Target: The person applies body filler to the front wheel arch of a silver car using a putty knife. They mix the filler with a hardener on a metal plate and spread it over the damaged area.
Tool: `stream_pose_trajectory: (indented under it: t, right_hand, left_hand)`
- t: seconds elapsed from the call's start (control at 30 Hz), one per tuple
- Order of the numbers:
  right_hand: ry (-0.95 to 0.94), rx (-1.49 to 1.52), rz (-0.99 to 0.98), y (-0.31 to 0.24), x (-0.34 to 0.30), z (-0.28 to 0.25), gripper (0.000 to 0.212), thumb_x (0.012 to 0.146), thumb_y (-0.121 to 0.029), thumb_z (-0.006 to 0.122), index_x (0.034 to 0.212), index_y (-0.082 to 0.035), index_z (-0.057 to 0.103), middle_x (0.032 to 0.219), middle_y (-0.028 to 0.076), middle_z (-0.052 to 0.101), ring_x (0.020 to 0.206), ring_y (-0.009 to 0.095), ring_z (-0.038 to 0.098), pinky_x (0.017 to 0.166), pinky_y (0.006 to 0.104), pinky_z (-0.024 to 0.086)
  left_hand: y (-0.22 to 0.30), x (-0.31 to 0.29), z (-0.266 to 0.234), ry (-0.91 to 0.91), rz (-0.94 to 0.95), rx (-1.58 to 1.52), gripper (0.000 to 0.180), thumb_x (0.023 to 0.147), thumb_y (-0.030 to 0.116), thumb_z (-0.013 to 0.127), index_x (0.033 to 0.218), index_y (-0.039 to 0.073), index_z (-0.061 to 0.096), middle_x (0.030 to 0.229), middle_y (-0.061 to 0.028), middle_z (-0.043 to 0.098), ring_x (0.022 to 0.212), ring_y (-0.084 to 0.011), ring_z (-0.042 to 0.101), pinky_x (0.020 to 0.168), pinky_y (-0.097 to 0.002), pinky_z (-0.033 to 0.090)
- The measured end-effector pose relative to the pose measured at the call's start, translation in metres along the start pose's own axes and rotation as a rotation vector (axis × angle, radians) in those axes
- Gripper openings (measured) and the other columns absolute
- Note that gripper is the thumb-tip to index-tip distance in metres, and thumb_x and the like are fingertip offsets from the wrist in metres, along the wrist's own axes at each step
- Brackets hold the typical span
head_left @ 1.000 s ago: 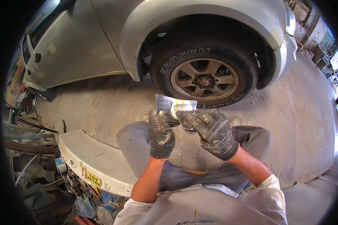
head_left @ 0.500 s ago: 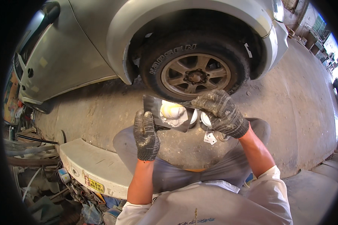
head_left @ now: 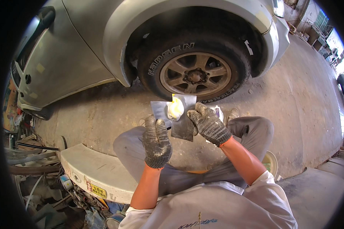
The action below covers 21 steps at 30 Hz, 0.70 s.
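My left hand [head_left: 156, 143], in a grey knitted work glove, is closed on a flat grey putty board [head_left: 159, 109]. My gloved right hand [head_left: 210, 125] grips a dark, flat putty spreader [head_left: 184, 129] by its right edge. The spreader overlaps the board's right side, its broad face toward me. A lump of white putty with yellow streaks [head_left: 176, 109] sits where the two meet. Both hands are above my knees, in front of the car wheel [head_left: 196, 75]. The fingertips behind the board and the spreader are hidden.
A silver car [head_left: 72, 49] stands ahead, its wheel arch [head_left: 118, 34] over the tyre. A pale bumper [head_left: 95, 164] lies at my left beside piled scrap [head_left: 38, 183]. Near my right knee is a bucket [head_left: 272, 162]; a white-rimmed can [head_left: 219, 111] is partly behind my right hand.
My right hand has moved left and down, turning the spreader from edge-on to broad face. The putty, spread wider on the board before, is now a narrower lump between board and spreader.
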State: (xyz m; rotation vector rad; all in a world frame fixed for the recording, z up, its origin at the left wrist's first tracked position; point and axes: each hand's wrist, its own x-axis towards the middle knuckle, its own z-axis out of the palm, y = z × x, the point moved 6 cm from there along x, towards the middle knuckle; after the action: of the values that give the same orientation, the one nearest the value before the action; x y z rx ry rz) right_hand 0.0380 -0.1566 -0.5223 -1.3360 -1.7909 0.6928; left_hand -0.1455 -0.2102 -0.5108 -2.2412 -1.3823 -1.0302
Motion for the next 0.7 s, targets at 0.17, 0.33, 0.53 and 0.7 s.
stream_pose_trajectory:
  t: [0.17, 0.33, 0.53, 0.7]
  right_hand:
    - [-0.07, 0.125, 0.158, -0.001, 0.015, -0.003, 0.023, 0.099, -0.023, 0.059, 0.092, -0.002, 0.06, 0.069, 0.007, 0.058, 0.058, 0.015, 0.059, 0.052, 0.0312, 0.046]
    - [0.173, 0.499, 0.126, -0.022, 0.032, -0.048, 0.02, 0.092, -0.016, 0.068, 0.105, -0.002, 0.062, 0.086, 0.013, 0.066, 0.076, 0.02, 0.063, 0.067, 0.0346, 0.05]
    - [-0.218, 0.128, -0.013, -0.051, 0.025, -0.05, 0.032, 0.088, -0.027, 0.07, 0.104, 0.001, 0.067, 0.092, 0.02, 0.069, 0.08, 0.03, 0.068, 0.076, 0.0379, 0.054]
    - [-0.23, -0.178, -0.387, -0.069, 0.019, -0.061, 0.031, 0.083, -0.02, 0.07, 0.108, -0.001, 0.067, 0.098, 0.019, 0.068, 0.09, 0.035, 0.065, 0.079, 0.0437, 0.053]
  left_hand:
    - [0.008, 0.004, -0.004, -0.095, 0.048, -0.126, 0.029, 0.093, 0.001, 0.055, 0.121, -0.007, 0.054, 0.113, -0.0245, 0.06, 0.092, -0.0339, 0.063, 0.073, -0.044, 0.051]
    - [-0.029, -0.006, 0.009, -0.274, -0.649, -0.6, 0.018, 0.097, 0.005, 0.05, 0.111, -0.004, 0.057, 0.105, -0.0201, 0.062, 0.088, -0.0316, 0.061, 0.07, -0.0421, 0.048]
    - [-0.049, -0.006, 0.009, -0.045, -0.883, -0.997, 0.022, 0.101, 0.023, 0.055, 0.109, 0.002, 0.059, 0.092, -0.0025, 0.061, 0.079, -0.0094, 0.058, 0.066, -0.0253, 0.05]
    - [-0.05, -0.009, 0.01, 0.043, -0.918, -0.983, 0.024, 0.102, 0.019, 0.054, 0.114, -0.001, 0.059, 0.099, -0.0048, 0.06, 0.085, -0.01, 0.055, 0.073, -0.0267, 0.049]
